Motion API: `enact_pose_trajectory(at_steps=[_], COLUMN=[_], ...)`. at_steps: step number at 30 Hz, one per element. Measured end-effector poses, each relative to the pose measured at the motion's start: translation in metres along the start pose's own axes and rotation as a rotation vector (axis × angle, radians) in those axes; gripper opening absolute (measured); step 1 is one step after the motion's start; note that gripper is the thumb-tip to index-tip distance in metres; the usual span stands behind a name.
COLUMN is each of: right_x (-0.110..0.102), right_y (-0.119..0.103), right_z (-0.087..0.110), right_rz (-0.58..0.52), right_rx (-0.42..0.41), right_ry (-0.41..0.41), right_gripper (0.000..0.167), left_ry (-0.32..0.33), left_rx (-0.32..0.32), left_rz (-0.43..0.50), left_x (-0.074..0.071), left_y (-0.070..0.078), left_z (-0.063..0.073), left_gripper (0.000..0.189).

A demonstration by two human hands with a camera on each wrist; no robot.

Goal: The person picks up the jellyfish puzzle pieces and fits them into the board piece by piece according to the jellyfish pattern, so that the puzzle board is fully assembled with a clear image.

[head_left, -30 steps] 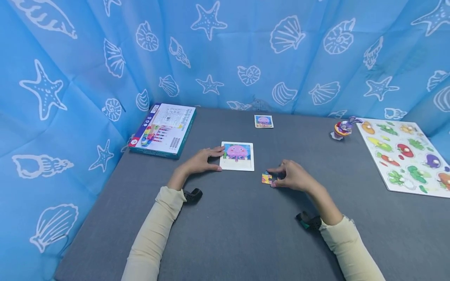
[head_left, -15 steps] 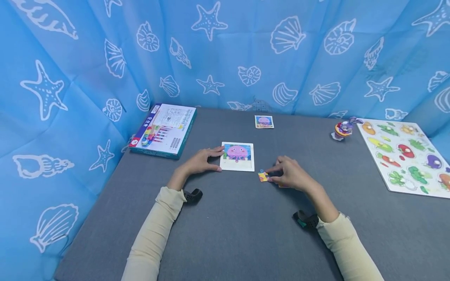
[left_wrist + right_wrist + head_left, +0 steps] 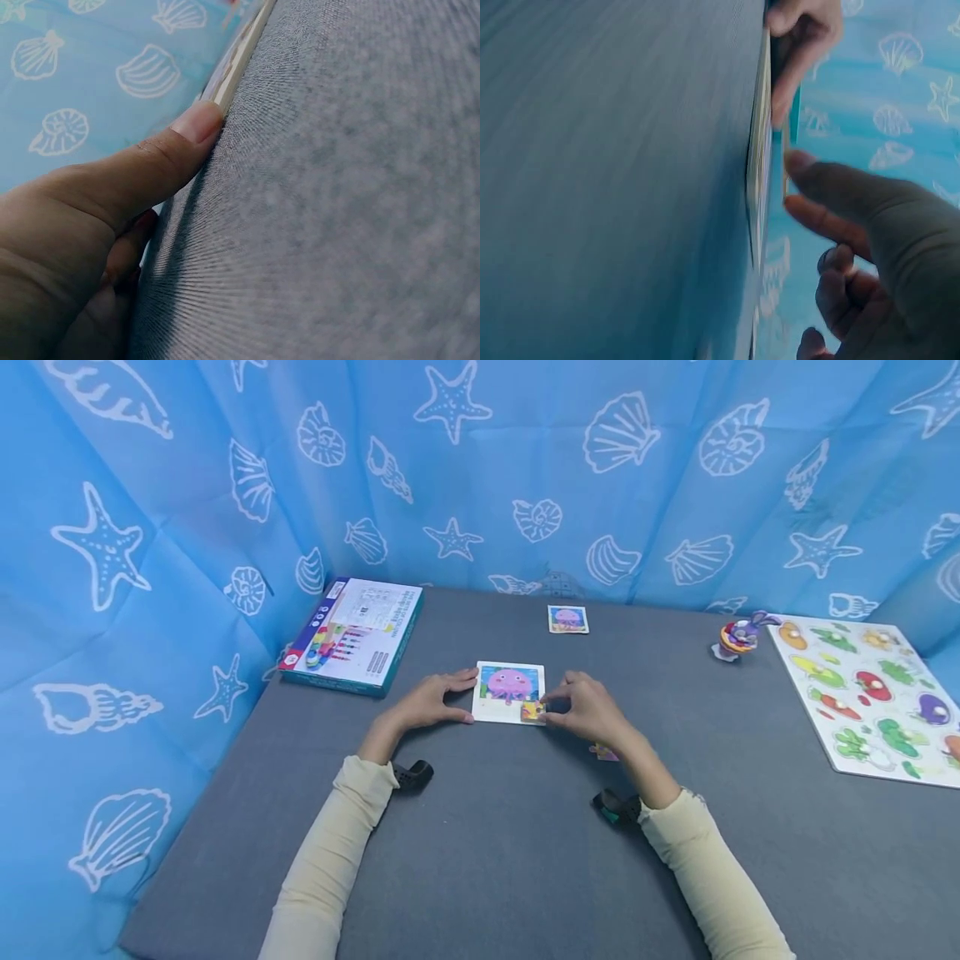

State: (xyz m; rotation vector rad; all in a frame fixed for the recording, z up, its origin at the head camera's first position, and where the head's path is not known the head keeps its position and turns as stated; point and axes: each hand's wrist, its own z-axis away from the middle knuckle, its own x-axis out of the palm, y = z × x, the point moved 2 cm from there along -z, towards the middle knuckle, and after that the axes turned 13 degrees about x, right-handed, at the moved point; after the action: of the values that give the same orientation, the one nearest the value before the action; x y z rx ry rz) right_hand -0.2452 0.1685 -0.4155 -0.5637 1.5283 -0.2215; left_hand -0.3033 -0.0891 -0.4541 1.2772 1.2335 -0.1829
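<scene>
A small square jigsaw tray with a pale frame lies on the grey table. A pink jellyfish picture fills its upper part, above a bare pale strip. My left hand rests at the tray's left side, thumb and fingertips touching the edge; the left wrist view shows the thumb at its corner. My right hand pinches a yellow puzzle piece between thumb and forefinger, over the tray's lower right corner. In the right wrist view the piece appears edge-on, a gap from the tray. Another piece lies partly hidden beside the right wrist.
A small jellyfish card lies farther back. At the back left is a boxed toy set. To the right stand a purple rabbit-eared figure and a white vegetable board. A blue shell-print curtain hangs behind the table.
My right hand has carried the yellow piece left and away from me, from beside the tray to over its lower right corner. Another piece is now uncovered. My left hand stays at the tray.
</scene>
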Motion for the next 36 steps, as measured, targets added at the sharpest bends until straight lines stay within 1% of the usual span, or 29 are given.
enact_pose_trajectory(at_steps=[6, 10, 12, 17, 21, 25, 29, 36], right_x=[0.021, 0.029, 0.031, 0.033, 0.035, 0.039, 0.041, 0.042], right_y=[-0.025, -0.038, -0.041, -0.044, -0.048, -0.048, -0.045, -0.041], right_z=[-0.022, -0.029, -0.031, -0.032, -0.034, -0.037, -0.040, -0.045], right_rz=[-0.035, -0.016, 0.000, 0.023, 0.028, 0.003, -0.028, -0.017], right_rx=[-0.037, -0.056, -0.044, -0.011, -0.036, -0.040, -0.005, 0.063], right_ry=[0.005, -0.006, -0.015, -0.016, -0.012, -0.055, -0.094, -0.127], right_gripper=[0.022, 0.023, 0.023, 0.026, 0.030, 0.027, 0.023, 0.027], left_ry=[-0.002, -0.005, -0.010, -0.023, -0.014, -0.022, -0.030, -0.023], left_rx=[-0.009, -0.029, -0.036, -0.041, -0.040, -0.038, -0.046, -0.048], left_rz=[0.003, 0.022, 0.031, 0.033, 0.035, 0.038, 0.045, 0.051], left_x=[0.000, 0.000, -0.001, -0.001, -0.002, -0.001, -0.001, -0.003], left_y=[-0.003, -0.002, -0.001, -0.001, -0.002, -0.003, -0.003, -0.003], left_z=[0.000, 0.000, 0.000, 0.000, 0.001, 0.000, 0.000, 0.000], left_gripper=[0.071, 0.070, 0.069, 0.068, 0.067, 0.067, 0.067, 0.066])
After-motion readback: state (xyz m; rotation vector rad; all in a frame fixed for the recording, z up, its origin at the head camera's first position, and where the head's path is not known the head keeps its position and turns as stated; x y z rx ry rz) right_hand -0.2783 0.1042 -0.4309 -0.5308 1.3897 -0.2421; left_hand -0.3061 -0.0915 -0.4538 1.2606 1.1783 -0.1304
